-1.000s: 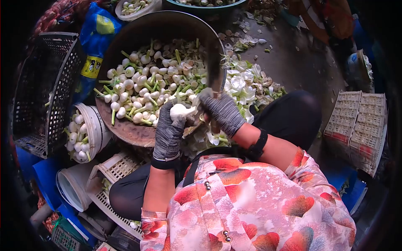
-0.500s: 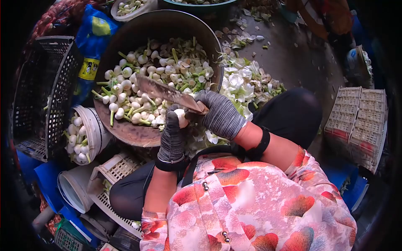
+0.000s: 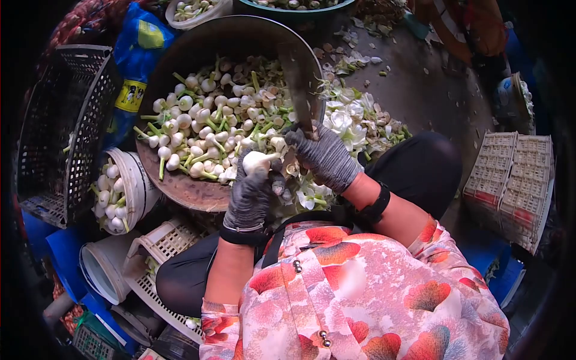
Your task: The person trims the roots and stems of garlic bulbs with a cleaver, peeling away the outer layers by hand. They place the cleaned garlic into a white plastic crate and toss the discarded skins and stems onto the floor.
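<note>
Both of my hands wear grey gloves. My left hand (image 3: 249, 195) is closed round a white bulb (image 3: 259, 162) near the front edge of the big round pan (image 3: 180, 195). To its right, my right hand (image 3: 329, 157) grips the handle of a broad cleaver (image 3: 302, 87), whose stained blade points up and away over the pan's right side. Many white bulbs with green stems (image 3: 204, 135) lie in the pan, with trimmings among them. Pale peeled leaves (image 3: 348, 120) are heaped on the floor right of the pan.
A white bucket of bulbs (image 3: 135, 183) tilts at the pan's left, near a black crate (image 3: 84, 129). An empty white bucket (image 3: 99, 270) and a beige basket (image 3: 171, 240) lie nearer. Stacked beige baskets (image 3: 510, 180) stand right. A bowl (image 3: 294, 11) is beyond the pan.
The cleaver has swung from pointing left across the pan to pointing up and away. My right hand has moved right, apart from my left, and the bulb shows more fully.
</note>
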Tool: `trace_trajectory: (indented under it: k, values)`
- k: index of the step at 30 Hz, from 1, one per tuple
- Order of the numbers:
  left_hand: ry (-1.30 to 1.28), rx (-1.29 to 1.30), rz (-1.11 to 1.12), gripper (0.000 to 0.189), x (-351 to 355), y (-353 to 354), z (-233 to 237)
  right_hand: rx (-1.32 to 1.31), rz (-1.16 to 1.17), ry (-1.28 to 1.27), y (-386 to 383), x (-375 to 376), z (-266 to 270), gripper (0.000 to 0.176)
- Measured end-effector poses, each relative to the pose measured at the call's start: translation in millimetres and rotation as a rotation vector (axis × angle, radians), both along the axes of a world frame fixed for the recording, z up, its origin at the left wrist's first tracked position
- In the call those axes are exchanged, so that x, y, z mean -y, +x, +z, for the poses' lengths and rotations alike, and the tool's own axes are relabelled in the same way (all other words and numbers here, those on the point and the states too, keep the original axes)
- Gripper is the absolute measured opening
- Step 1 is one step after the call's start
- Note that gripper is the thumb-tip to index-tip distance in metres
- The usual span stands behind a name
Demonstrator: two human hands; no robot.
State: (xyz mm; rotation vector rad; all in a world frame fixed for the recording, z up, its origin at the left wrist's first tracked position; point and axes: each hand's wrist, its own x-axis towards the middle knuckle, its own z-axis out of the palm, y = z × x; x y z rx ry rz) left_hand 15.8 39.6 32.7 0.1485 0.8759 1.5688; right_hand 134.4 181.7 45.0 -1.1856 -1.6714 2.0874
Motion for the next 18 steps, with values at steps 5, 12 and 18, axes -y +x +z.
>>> trace_trajectory:
  k: [5, 12, 18]
  values:
    - [-0.239, -0.622, 0.026, 0.036, -2.5, 5.4, -2.5, -0.111, 0.127, 0.025, -2.0, 18.2, 8.7, 0.035]
    - [-0.344, -0.826, 0.205, 0.051, -4.6, 5.0, -21.4, -0.084, 0.039, -0.08, -9.0, 36.7, 1.7, 0.031]
    - [-0.522, -0.665, 0.267, 0.035, 9.2, -32.0, -44.6, -0.107, -0.062, -0.254, -11.3, 27.0, -2.7, 0.024]
